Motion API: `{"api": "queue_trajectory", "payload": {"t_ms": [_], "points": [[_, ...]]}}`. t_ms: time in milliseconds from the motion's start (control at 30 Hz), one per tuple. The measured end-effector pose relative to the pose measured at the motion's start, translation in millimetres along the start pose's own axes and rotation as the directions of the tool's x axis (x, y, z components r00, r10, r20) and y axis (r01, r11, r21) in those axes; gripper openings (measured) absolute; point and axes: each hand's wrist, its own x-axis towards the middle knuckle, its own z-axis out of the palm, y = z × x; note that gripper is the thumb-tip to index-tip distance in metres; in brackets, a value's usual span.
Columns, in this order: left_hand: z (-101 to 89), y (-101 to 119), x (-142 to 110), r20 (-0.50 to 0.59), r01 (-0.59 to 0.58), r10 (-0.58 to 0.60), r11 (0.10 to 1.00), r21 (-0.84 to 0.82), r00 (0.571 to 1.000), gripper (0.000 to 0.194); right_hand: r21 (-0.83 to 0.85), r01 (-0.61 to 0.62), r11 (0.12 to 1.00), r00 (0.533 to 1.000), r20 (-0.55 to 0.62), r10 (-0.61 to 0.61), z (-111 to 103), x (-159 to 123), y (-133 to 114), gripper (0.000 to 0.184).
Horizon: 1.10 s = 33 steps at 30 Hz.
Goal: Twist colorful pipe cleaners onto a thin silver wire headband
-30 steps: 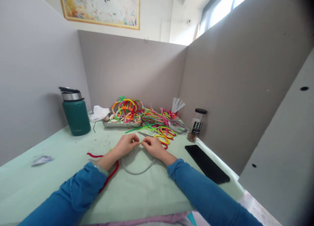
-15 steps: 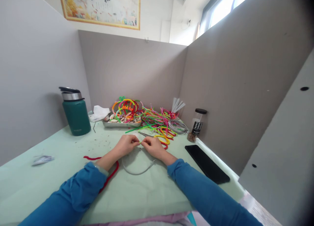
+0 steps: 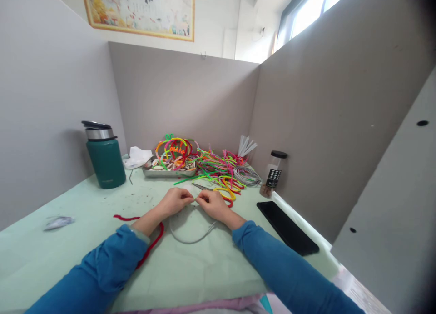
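Fingertip to fingertip above the table, my left hand [image 3: 176, 200] and my right hand [image 3: 213, 202] are both closed in a pinch. Between them shows a tiny light speck, too small to name. Below the hands a grey wire [image 3: 190, 242] curves in an open loop, its left end running up under my left hand. A red pipe cleaner [image 3: 155, 246] lies bent beneath my left wrist. Just beyond my right hand are scissors [image 3: 229, 195] with yellow and red handles, their blades pointing left and partly hidden behind the fingers.
Further back stand a metal tray [image 3: 170, 173] with bright pipe-cleaner hoops, a heap of coloured pipe cleaners [image 3: 218, 166] and a grey wire coil [image 3: 248, 176]. A green bottle [image 3: 106, 161] is at left; a clear jar [image 3: 273, 174] and black phone [image 3: 288, 227] are at right.
The red pipe cleaner's free end has shifted slightly left and up. Both hands stay pinched together in almost the same place.
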Motion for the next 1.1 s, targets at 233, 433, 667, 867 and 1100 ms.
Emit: {"api": "queue_trajectory", "payload": {"t_ms": [233,433,667,867,1100], "points": [[0.3,-3.9,2.5,-0.021,0.006,-0.005,1.000,0.012,1.000,0.039,0.003,-0.014,1.000,1.000,-0.002,0.014,0.3,0.4,-0.2,0.019],[-0.3,-2.9,1.9,-0.020,-0.034,0.035,0.999,0.042,0.999,0.038,0.009,-0.011,1.000,1.000,0.003,0.011,-0.3,0.5,-0.9,0.019],[0.9,-4.4,3.1,-0.017,-0.043,0.044,0.998,0.047,0.999,0.039,0.007,-0.016,1.000,1.000,-0.001,0.016,-0.7,0.3,-0.8,0.019],[0.8,-4.3,3.0,-0.025,-0.039,0.040,0.998,0.041,0.999,0.040,0.014,-0.010,1.000,1.000,-0.001,0.010,0.2,0.3,0.1,0.020],[-0.8,-0.3,0.5,0.002,-0.006,0.006,1.000,0.009,1.000,0.039,0.014,-0.012,1.000,1.000,0.000,0.012,-0.5,0.0,-0.7,0.019]]}}
